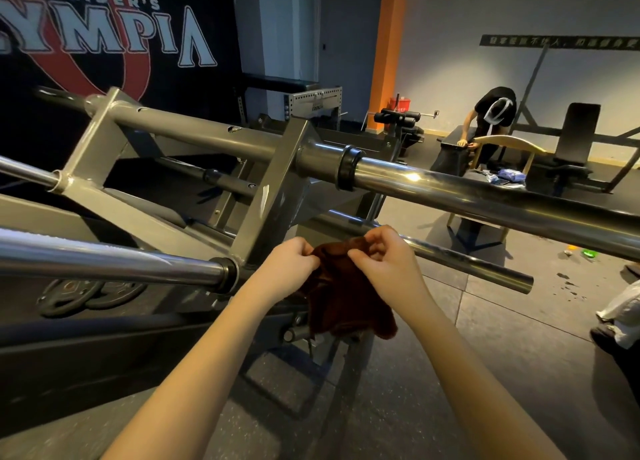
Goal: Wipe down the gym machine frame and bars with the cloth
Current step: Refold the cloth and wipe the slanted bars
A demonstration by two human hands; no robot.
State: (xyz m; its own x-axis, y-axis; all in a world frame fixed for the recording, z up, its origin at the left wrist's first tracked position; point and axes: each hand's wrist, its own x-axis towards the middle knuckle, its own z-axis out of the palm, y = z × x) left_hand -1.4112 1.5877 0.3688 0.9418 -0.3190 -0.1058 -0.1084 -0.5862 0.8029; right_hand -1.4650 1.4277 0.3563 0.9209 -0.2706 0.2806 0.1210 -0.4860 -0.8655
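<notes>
Pinching the brown cloth (341, 293) with curled fingers, left hand (289, 265) and right hand (382, 258) seemingly hold it off the grey frame (273, 182)

chrome bar (485, 199) overhead, open floor (433, 390) below

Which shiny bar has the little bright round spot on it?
The thickest one, the upper right bar, glowing just past its black collar. The left bar and the thin lower bar show only long pale streaks.
</notes>
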